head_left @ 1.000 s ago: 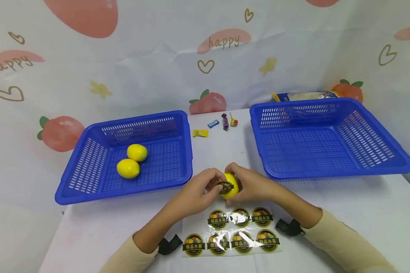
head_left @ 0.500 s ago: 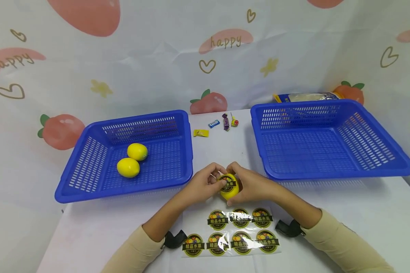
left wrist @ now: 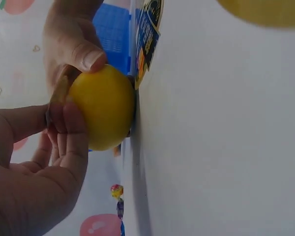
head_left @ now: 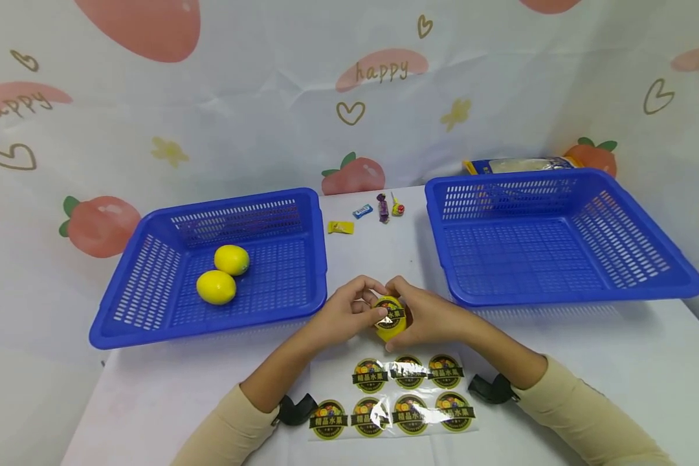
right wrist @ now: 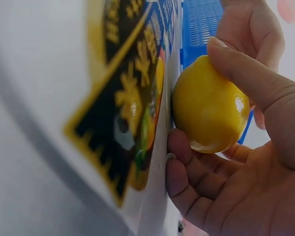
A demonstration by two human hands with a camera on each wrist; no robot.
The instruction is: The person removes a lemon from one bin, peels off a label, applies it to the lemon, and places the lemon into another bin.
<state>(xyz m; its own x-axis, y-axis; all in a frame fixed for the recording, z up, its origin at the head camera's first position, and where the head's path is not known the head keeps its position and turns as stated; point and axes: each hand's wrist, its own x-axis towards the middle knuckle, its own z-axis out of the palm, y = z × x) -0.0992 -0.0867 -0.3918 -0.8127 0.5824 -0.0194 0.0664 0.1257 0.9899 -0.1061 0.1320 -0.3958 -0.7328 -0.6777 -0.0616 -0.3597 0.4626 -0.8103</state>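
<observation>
In the head view, a yellow lemon is held just above or on the table between both hands. My right hand grips it from the right, thumb on the near side; the right wrist view shows fingers curled under the lemon. A round black-and-gold fruit sticker lies against the lemon's upper face. My left hand pinches the sticker's left edge, its thumb over the sticker and its fingertips touching the lemon in the left wrist view. Nearer the body lies a clear sheet with several such stickers.
A blue basket with two lemons stands at left. Another blue basket stands at right, a blue-and-yellow package behind it. Wrapped candies and a lollipop lie at the back. Black wrist mounts hang under the sleeves.
The left hand has moved slightly up and right, bringing the sticker from the lemon's near-left side flat onto its upper face. The right hand keeps its grip on the lemon.
</observation>
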